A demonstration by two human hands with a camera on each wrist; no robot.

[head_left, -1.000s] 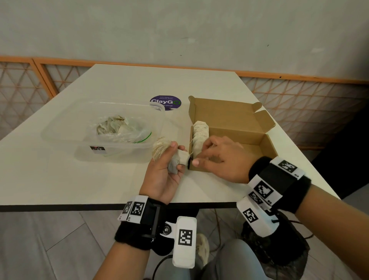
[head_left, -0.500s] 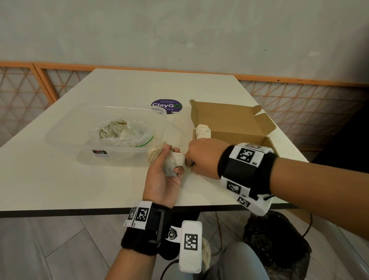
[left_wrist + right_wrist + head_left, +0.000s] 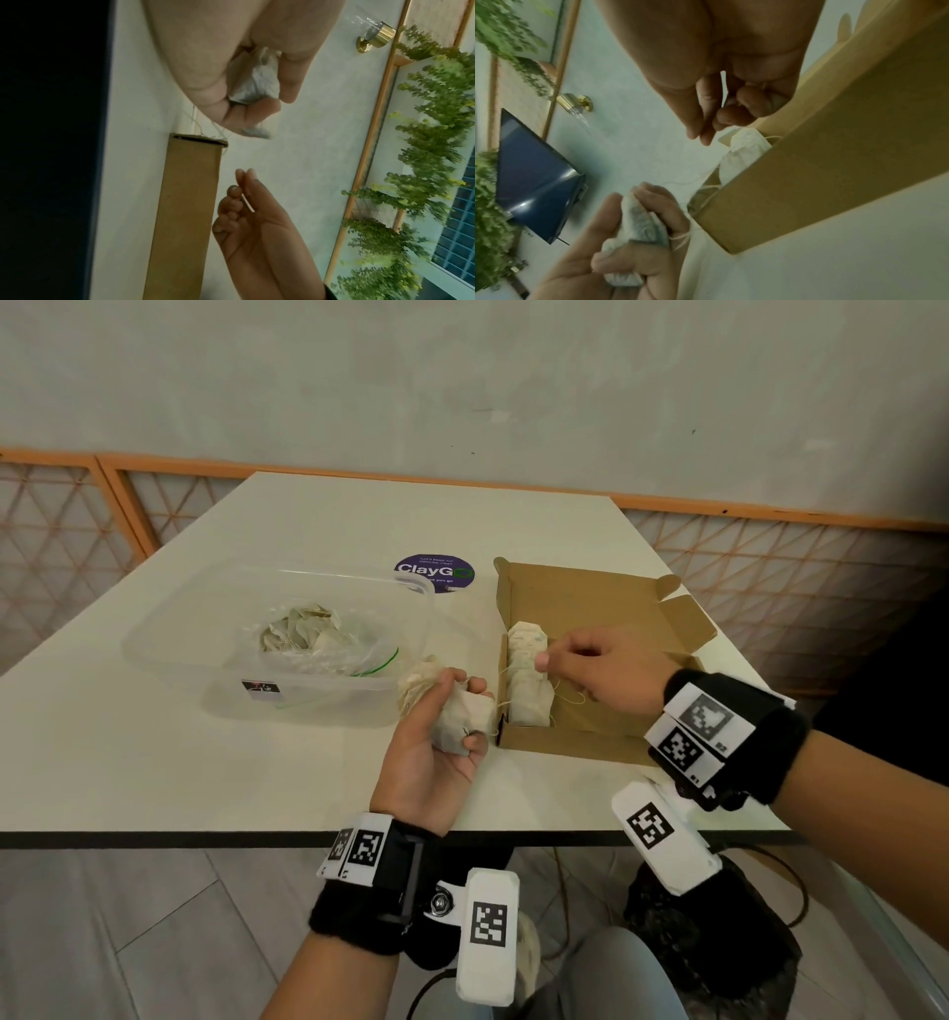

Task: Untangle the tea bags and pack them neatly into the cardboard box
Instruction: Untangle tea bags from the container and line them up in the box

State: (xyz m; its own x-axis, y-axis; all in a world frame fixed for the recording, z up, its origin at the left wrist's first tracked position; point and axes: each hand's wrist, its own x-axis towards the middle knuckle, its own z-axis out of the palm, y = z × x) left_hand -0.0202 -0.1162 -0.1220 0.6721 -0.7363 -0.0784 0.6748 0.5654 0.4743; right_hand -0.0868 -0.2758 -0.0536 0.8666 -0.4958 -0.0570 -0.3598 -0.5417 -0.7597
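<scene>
On the white table the brown cardboard box (image 3: 590, 603) lies with its lid up. A row of pale tea bags (image 3: 529, 680) stands along its left wall, also seen as tea bags (image 3: 744, 150) in the right wrist view. My left hand (image 3: 462, 708) grips a bundle of tea bags (image 3: 421, 683) just left of the box's front corner. Thin strings run from that bundle into the box. Over the row, my right hand (image 3: 544, 660) has thumb and forefinger pinched together, apparently on one of those strings. In the left wrist view my left hand (image 3: 257, 101) curls around the bundle (image 3: 259, 85).
A clear plastic container (image 3: 169, 649) at the left holds a plastic bag of tangled tea bags (image 3: 303, 634). A purple round sticker (image 3: 434, 572) lies behind the box. The table's front edge (image 3: 205, 837) is near my wrists. An orange lattice railing runs along the wall.
My right hand has left the bundle in my left hand and moved right and back, over the row in the box. My left hand keeps its grip and has barely moved.
</scene>
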